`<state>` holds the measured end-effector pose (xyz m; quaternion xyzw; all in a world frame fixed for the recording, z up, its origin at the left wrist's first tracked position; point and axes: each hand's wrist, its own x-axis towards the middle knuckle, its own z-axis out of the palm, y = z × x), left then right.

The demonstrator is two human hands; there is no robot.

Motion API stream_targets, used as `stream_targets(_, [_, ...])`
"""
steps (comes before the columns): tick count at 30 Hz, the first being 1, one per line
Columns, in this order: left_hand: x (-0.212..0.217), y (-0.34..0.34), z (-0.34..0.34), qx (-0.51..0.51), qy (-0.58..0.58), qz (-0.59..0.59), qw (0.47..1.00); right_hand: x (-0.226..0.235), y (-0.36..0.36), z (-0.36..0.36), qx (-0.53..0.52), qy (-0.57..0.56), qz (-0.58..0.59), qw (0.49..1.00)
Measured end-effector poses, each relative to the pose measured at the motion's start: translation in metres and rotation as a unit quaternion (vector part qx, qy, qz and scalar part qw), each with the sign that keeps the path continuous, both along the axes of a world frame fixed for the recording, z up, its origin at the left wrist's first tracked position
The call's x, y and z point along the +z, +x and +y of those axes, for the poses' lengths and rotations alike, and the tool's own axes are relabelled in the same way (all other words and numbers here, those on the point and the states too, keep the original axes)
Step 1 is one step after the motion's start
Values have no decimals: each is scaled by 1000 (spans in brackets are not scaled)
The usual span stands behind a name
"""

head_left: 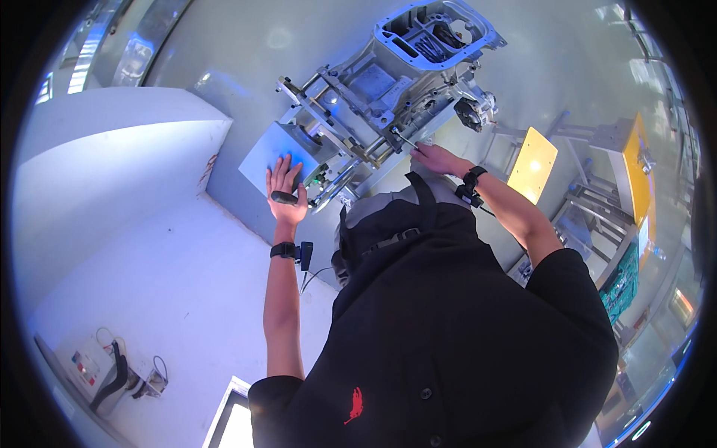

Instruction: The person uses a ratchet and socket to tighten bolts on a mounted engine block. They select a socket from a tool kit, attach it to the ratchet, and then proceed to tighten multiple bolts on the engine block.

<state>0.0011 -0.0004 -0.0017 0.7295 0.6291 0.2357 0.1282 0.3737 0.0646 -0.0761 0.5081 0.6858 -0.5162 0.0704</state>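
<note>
My left hand point(282, 178) lies with fingers spread on a blue-grey flat panel point(258, 160) at the end of a metal engine stand. A black oval handle point(284, 198) crosses in front of this hand near the wrist; the fingers are not wrapped round it. My right hand point(439, 158) is closed on a thin metal rod-like tool point(404, 139), whose far end meets the lower edge of the engine block point(373, 82). What kind of tool it is cannot be made out. The block is held on the stand point(328, 116) by metal bars.
The block's open pan side point(441, 33) faces up at the far end. To the right stand a yellow-topped stool point(532, 166) and a yellow-topped workbench point(638, 168). A white partition point(127, 149) rises on the left. A bag-like grey and black item point(396, 198) hangs at my waist.
</note>
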Motion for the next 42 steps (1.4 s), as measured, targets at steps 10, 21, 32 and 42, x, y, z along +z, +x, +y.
stream_targets(10, [1,0,-1,0,0,0,1000,7,-1,-2,39,70,-20,997])
stream_targets(21, [2,0,1,-7,9,0,1000,11,-14,-3,31,6,-34,999])
stream_targets(32, [-3,-2,0,-1,24,4,1000,92,-34,43,7,-165,-129,978])
stream_targets(42, [-1,-2,0,6,6,1,1000,72,-20,34,-31,-95,-73,992])
